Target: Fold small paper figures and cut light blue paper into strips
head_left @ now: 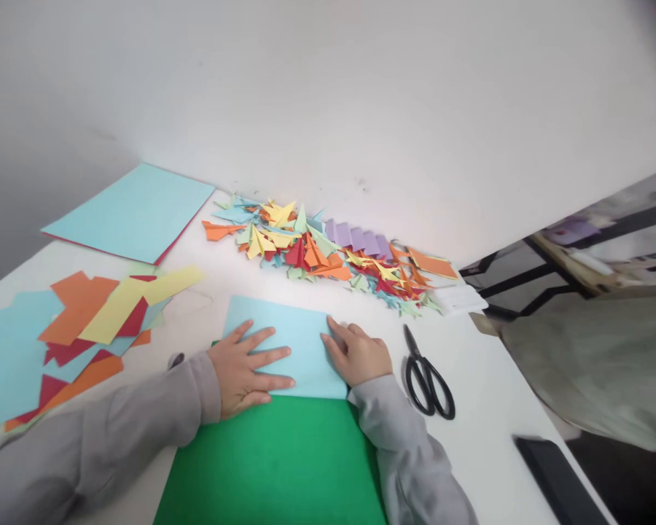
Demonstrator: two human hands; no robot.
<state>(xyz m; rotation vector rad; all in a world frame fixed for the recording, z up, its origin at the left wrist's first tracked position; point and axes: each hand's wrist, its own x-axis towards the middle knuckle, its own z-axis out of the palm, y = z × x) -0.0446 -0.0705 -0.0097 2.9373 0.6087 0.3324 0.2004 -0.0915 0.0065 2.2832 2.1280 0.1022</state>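
A light blue sheet of paper (300, 364), apparently folded, lies in front of me, partly over a green board (273, 467). My left hand (246, 368) rests flat on its left part, fingers spread, nothing grasped. At the paper's upper right corner is my right hand (361, 354), with thumb and forefinger on the edge and the other fingers curled. Black-handled scissors (429, 383) lie slightly open just right of that hand, blades pointing away from me.
Many small folded paper planes (306, 248) line the wall. Coloured paper pieces (92, 313) pile up at left, and large blue sheets (136, 208) lie behind. A black phone-like object (557, 477) sits near the table's right edge, with a shelf rack (579, 255) beyond.
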